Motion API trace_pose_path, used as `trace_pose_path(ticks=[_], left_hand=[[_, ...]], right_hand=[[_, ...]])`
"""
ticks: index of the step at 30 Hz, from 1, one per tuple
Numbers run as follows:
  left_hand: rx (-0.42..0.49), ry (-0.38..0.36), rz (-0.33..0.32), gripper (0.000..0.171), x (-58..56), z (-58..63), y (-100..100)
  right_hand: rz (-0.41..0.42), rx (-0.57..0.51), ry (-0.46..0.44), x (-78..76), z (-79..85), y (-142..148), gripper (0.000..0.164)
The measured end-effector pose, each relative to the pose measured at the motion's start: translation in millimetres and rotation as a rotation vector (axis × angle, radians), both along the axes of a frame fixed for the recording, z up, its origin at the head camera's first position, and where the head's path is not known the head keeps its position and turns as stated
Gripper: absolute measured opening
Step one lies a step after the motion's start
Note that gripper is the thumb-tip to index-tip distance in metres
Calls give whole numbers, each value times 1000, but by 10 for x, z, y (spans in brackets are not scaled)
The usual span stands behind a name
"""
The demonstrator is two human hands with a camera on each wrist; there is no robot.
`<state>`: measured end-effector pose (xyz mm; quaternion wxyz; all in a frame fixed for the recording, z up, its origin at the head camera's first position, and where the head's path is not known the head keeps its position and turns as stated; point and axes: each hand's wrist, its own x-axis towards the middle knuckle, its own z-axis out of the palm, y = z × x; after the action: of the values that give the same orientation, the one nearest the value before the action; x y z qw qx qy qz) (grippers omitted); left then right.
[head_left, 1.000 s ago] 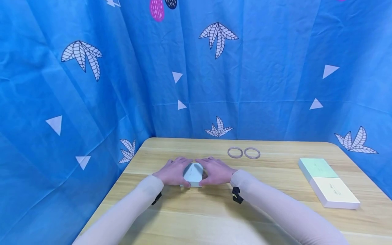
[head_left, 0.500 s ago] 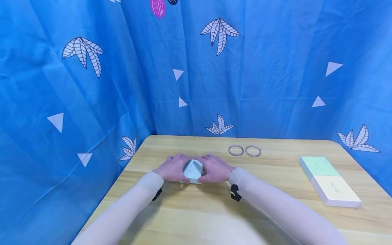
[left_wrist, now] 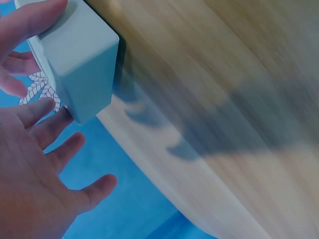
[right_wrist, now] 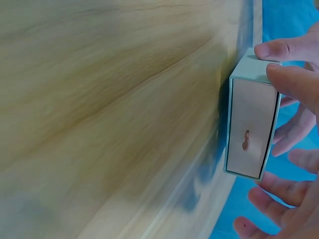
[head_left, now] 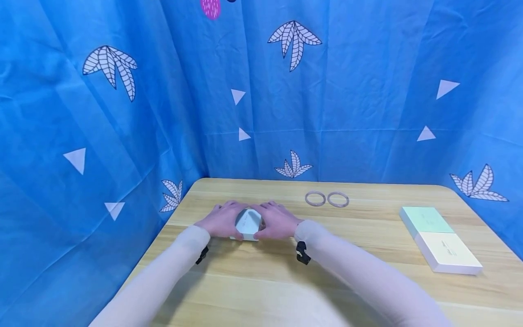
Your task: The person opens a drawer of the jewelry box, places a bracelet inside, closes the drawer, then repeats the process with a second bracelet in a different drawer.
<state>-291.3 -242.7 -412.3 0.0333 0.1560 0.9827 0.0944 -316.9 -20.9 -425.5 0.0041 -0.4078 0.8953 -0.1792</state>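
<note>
A small pale-blue drawer box [head_left: 248,222] is held between both hands at the table's left-centre. My left hand [head_left: 222,220] grips its left side, thumb at the near edge and fingers around the far side. My right hand [head_left: 278,221] grips the opposite side the same way. In the right wrist view, the box [right_wrist: 251,117] shows a pinkish-white drawer front with a small pull loop, with the drawer in its sleeve. The left wrist view has the box [left_wrist: 89,64] at upper left, against or just over the wood; which one I cannot tell.
Two purplish bangles [head_left: 315,198] lie side by side toward the back of the wooden table [head_left: 261,290]. At the right, a mint-green box [head_left: 426,219] and a cream box [head_left: 449,252] stand end to end. Blue patterned curtain [head_left: 351,100] hangs behind and at the left.
Both hands have shifted a little to the left with the pale-blue box between them. The bangles and the two boxes at the right lie as before; the head view has tilted slightly.
</note>
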Motion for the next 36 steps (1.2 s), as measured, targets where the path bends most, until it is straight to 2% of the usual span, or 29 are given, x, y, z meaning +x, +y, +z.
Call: trace_pose_path(ticks=[9, 25, 33, 36], left_hand=[[10, -35, 29, 99, 5, 31, -97], [14, -85, 60, 99, -1, 15, -113], [36, -177, 45, 106, 46, 43, -124], [52, -202, 44, 102, 58, 61, -134]], right_hand=[[-8, 1, -6, -11, -6, -138, 92], [-32, -5, -32, -50, -100, -201, 92], [-35, 10, -41, -35, -108, -189, 92], [-28, 8, -32, -33, -99, -172, 93]])
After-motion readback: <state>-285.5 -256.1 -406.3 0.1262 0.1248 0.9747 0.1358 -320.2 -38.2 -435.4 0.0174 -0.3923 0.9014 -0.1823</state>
